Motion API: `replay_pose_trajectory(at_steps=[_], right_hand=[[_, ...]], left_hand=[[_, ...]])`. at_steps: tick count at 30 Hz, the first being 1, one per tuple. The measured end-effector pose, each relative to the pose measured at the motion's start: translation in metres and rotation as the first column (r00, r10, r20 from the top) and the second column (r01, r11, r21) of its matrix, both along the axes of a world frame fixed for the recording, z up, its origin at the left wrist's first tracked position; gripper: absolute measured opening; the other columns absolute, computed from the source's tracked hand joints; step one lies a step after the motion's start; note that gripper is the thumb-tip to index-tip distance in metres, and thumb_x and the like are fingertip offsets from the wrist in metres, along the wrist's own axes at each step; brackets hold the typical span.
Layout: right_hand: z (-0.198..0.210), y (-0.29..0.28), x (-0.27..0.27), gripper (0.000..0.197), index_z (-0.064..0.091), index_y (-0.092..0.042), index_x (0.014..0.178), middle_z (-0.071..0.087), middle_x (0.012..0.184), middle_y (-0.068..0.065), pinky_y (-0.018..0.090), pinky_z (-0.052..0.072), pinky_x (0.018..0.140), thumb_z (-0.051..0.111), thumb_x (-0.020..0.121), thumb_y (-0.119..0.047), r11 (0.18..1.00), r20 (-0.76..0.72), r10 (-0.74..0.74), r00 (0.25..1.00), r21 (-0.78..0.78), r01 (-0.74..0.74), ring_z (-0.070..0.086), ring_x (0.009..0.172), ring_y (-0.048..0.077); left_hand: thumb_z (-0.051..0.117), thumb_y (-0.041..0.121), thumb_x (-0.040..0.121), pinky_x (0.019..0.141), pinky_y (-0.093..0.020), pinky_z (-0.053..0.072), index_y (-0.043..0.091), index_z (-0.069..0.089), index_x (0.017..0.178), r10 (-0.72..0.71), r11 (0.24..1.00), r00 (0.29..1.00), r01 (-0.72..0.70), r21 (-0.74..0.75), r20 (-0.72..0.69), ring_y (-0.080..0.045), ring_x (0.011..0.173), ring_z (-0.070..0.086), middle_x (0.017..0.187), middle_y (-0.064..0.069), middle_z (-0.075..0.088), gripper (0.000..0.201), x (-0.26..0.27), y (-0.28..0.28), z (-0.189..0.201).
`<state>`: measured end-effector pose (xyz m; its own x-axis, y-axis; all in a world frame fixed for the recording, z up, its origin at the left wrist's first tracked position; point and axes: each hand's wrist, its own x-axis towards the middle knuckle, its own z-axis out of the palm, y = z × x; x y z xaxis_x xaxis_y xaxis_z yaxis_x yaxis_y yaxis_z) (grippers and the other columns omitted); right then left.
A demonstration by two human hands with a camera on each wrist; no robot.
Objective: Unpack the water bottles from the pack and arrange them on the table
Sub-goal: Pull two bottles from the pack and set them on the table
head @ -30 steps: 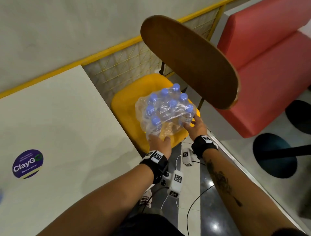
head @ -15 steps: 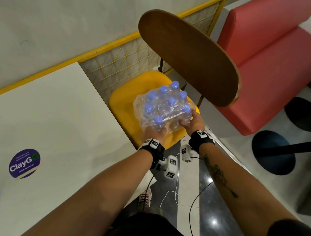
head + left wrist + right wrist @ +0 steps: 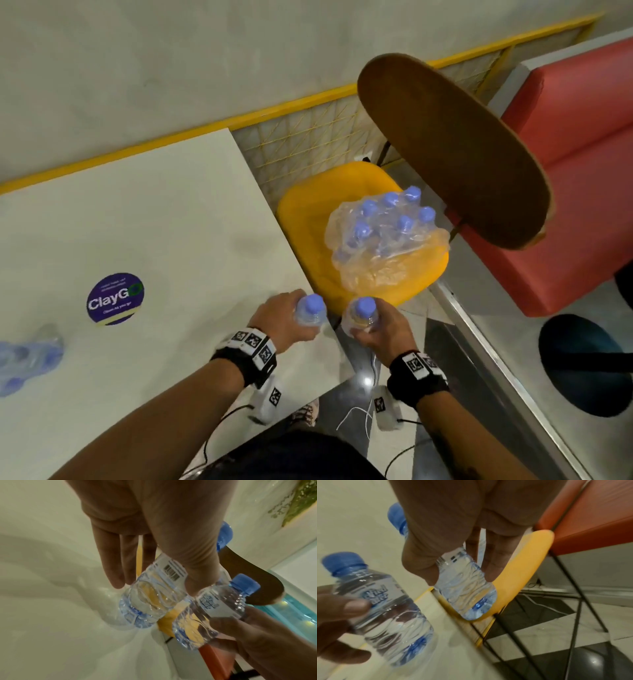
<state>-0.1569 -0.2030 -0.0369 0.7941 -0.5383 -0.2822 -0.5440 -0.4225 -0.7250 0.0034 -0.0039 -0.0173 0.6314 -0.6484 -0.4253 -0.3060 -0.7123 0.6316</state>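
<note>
Over the white worktop [image 3: 144, 222] edge, each hand grips 1 small clear blue-capped water bottle: left hand [image 3: 279, 322], right hand [image 3: 380, 329]; set both upright, probably beside the blurred bottles [image 3: 24, 356]

The white bench [image 3: 137, 222] has a wide open top; on it there is only a flat round purple sticker [image 3: 115, 298] and a blurred group of clear bottles with blue caps [image 3: 24, 359] at the far left edge. On the right side, the yellow plastic chair seat [image 3: 308, 246] stands just beside the bench edge. The torn clear plastic pack of blue-capped bottles [image 3: 383, 236] fills much of the seat. The dark brown wooden chair back [image 3: 452, 150] rises over the seat's far side and blocks a way in from there. A yellow wire mesh fence [image 3: 308, 150] closes the space behind the seat.
</note>
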Motion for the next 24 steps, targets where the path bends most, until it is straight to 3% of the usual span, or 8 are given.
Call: replay_pose_trajectory(at_steps=[2, 3, 5, 8, 12, 16, 20, 24], right_hand=[[0.003, 0.041, 0.019, 0.056, 0.061, -0.033, 0.112, 0.066, 0.103, -0.012, 0.005, 0.045, 0.072, 0.087, 0.063, -0.031, 0.994, -0.004, 0.078, 0.997, 0.082, -0.077, 0.063, 0.09, 0.008], [0.003, 0.063, 0.031, 0.058, 0.06, -0.033, 0.115, 0.065, 0.106, -0.012, 0.003, 0.044, 0.071, 0.088, 0.063, -0.028, 0.984, 0.002, 0.127, 0.992, 0.122, -0.127, 0.063, 0.093, 0.007], [0.001, 0.106, 0.057, 0.064, 0.057, -0.033, 0.12, 0.063, 0.114, -0.011, 0.016, 0.052, 0.079, 0.086, 0.062, -0.032, 0.957, 0.012, 0.241, 0.97, 0.167, -0.239, 0.063, 0.102, 0.011], [0.004, 0.174, 0.097, 0.067, 0.054, -0.039, 0.118, 0.063, 0.114, -0.013, 0.036, 0.056, 0.086, 0.084, 0.059, -0.035, 0.891, 0.02, 0.41, 0.912, 0.207, -0.404, 0.064, 0.1, 0.012], [0.011, 0.266, 0.141, 0.065, 0.056, -0.031, 0.12, 0.063, 0.113, -0.009, 0.037, 0.053, 0.088, 0.083, 0.061, -0.038, 0.781, 0.041, 0.608, 0.793, 0.146, -0.607, 0.063, 0.099, 0.014], [0.015, 0.35, 0.169, 0.056, 0.059, -0.027, 0.114, 0.064, 0.108, -0.004, 0.038, 0.052, 0.087, 0.081, 0.063, -0.037, 0.688, 0.051, 0.716, 0.696, 0.116, -0.716, 0.063, 0.097, 0.018], [0.012, 0.417, 0.185, 0.053, 0.061, -0.022, 0.111, 0.065, 0.107, 0.0, 0.037, 0.051, 0.086, 0.083, 0.063, -0.028, 0.663, 0.05, 0.739, 0.671, 0.123, -0.739, 0.062, 0.096, 0.021], [0.011, 0.459, 0.198, 0.05, 0.059, -0.028, 0.107, 0.066, 0.104, -0.003, 0.035, 0.052, 0.082, 0.08, 0.061, -0.032, 0.669, 0.043, 0.732, 0.68, 0.137, -0.73, 0.063, 0.092, 0.019]], left_hand=[[0.077, 0.064, 0.06, 0.075, -0.04, 0.057, 0.032, 0.061, 0.098, 0.081, 0.997, 0.997, -0.081, 0.005, 0.001, -0.015, 0.081, 0.067, 0.089, 0.01, 0.071, 0.052, 0.01, 0.053, -0.002], [0.078, 0.063, 0.06, 0.075, -0.04, 0.057, 0.033, 0.061, 0.096, 0.134, 0.991, 0.991, -0.134, 0.0, -0.009, -0.014, 0.08, 0.068, 0.088, 0.011, 0.071, 0.05, 0.014, 0.079, -0.002], [0.081, 0.058, 0.059, 0.074, -0.039, 0.057, 0.035, 0.062, 0.094, 0.236, 0.972, 0.971, -0.236, -0.01, -0.03, -0.011, 0.079, 0.068, 0.087, 0.012, 0.071, 0.046, 0.02, 0.13, 0.001], [0.078, 0.056, 0.059, 0.074, -0.036, 0.056, 0.033, 0.062, 0.093, 0.363, 0.931, 0.932, -0.363, -0.017, -0.018, -0.011, 0.079, 0.067, 0.086, 0.011, 0.071, 0.045, 0.023, 0.203, 0.012], [0.076, 0.062, 0.058, 0.077, -0.036, 0.056, 0.034, 0.062, 0.097, 0.512, 0.858, 0.858, -0.513, 0.007, 0.033, -0.015, 0.083, 0.069, 0.089, 0.012, 0.072, 0.049, 0.021, 0.297, 0.019], [0.078, 0.064, 0.057, 0.08, -0.038, 0.057, 0.036, 0.063, 0.1, 0.645, 0.763, 0.763, -0.646, 0.021, 0.044, -0.014, 0.084, 0.069, 0.09, 0.012, 0.073, 0.053, 0.016, 0.383, 0.02], [0.079, 0.067, 0.055, 0.083, -0.04, 0.058, 0.04, 0.062, 0.099, 0.75, 0.661, 0.661, -0.75, -0.005, 0.013, -0.013, 0.083, 0.07, 0.09, 0.014, 0.073, 0.054, 0.011, 0.452, 0.017], [0.081, 0.067, 0.055, 0.083, -0.041, 0.058, 0.042, 0.062, 0.101, 0.799, 0.6, 0.601, -0.799, -0.041, -0.017, -0.013, 0.082, 0.07, 0.089, 0.014, 0.073, 0.055, 0.016, 0.492, 0.013]])
